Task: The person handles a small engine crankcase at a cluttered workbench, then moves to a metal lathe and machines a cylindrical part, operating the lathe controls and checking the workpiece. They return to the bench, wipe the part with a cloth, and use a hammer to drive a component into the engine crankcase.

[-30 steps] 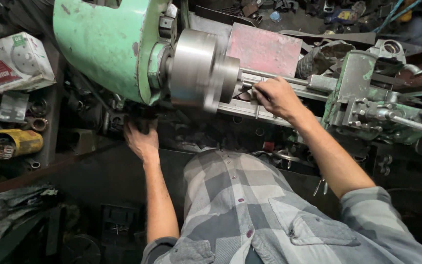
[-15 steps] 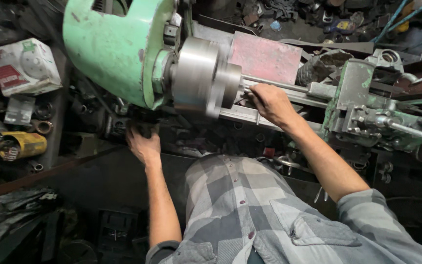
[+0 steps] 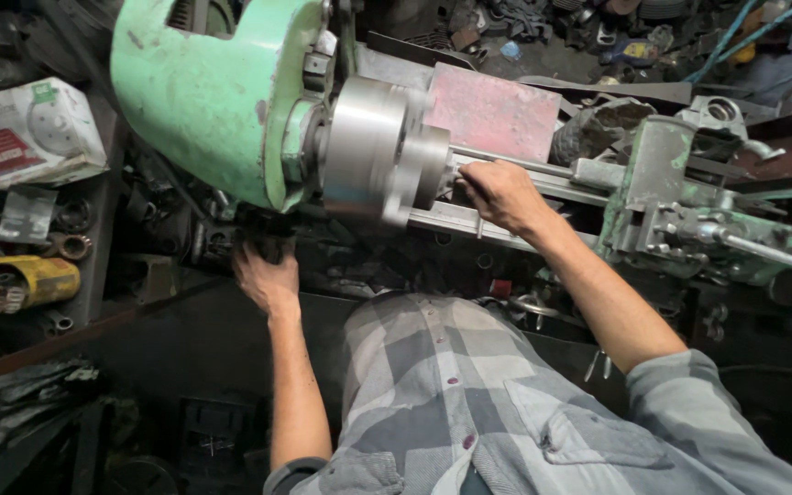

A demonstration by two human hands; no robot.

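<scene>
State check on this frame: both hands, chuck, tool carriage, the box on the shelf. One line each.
left hand: gripping a dark control under the green headstock
right hand: at the chuck face, contents hidden
chuck: possibly spinning, unclear
tool carriage: apart from chuck
white box: closed

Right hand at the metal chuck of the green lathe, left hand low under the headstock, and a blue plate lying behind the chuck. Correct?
One thing is off: the plate behind the chuck is pinkish red, not blue, as the head view shows. The right hand is at the chuck of the green lathe, and the left hand is low under the headstock.
</scene>
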